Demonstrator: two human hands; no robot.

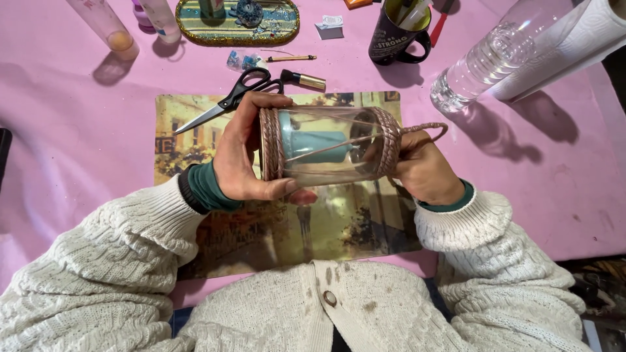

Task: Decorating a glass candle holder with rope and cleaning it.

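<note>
Glass jar (pixel 326 146), likely fragile and slick, lies sideways; left hand (pixel 242 160) and right hand (pixel 424 171) each close around its grippy cord-wrapped ends.

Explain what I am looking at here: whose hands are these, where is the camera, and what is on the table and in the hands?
There is no machine: a person in a cream knitted cardigan works with bare hands, filmed by one camera on their head, looking down. Both hands hold a clear glass jar on its side, with cord wound round each end; the left hand grips one end, the right hand the other. Beneath lies a picture placemat on a pink tablecloth. Farther back are scissors, a dark mug, a clear plastic bottle and a glittery oval tray.
</note>
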